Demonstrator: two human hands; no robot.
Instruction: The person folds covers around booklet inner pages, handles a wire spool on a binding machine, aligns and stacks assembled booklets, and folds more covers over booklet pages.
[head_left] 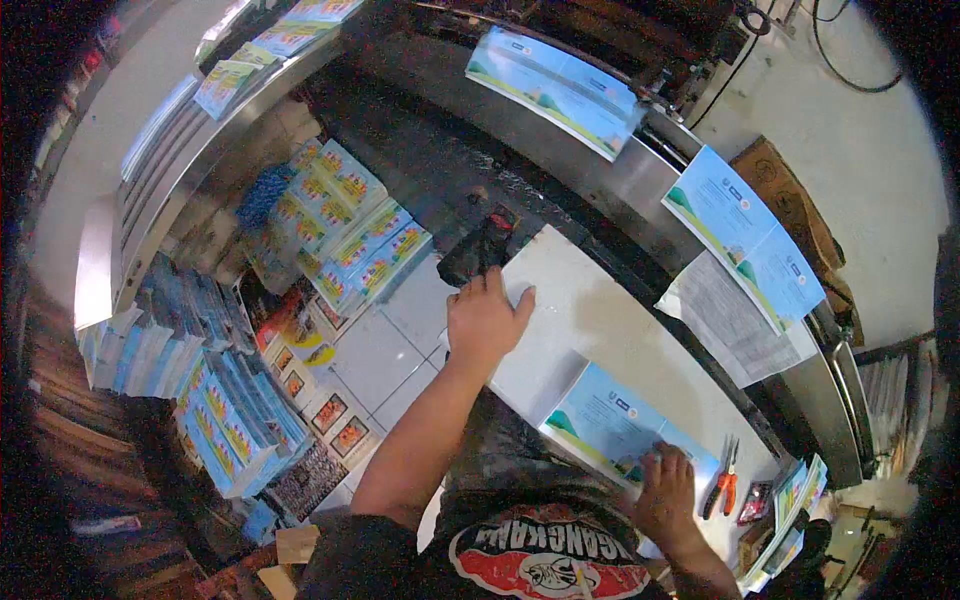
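My left hand [490,318] rests at the left edge of the white tabletop [600,325], thumb apart from the fingers, holding nothing. Just beyond its fingertips is a dark, crumpled item [478,252], its kind unclear. A stack of blue printed sheets [598,410] with a green hill design lies on the tabletop in front of me. On the right end of this stack lies my right hand [667,490], fingers slightly bent and not visibly gripping anything. Close to its right side are orange-handled pliers [722,485] and a small dark red-edged item [756,501].
Blue printed sheets [555,90] and another pair [745,235] lie along the metal machine beyond the table. A grey printed paper [735,318] hangs there. Booklet stacks [365,255] stand on the tiled floor to the left, with more bundles [225,415] nearer. A cardboard box [785,200] is behind.
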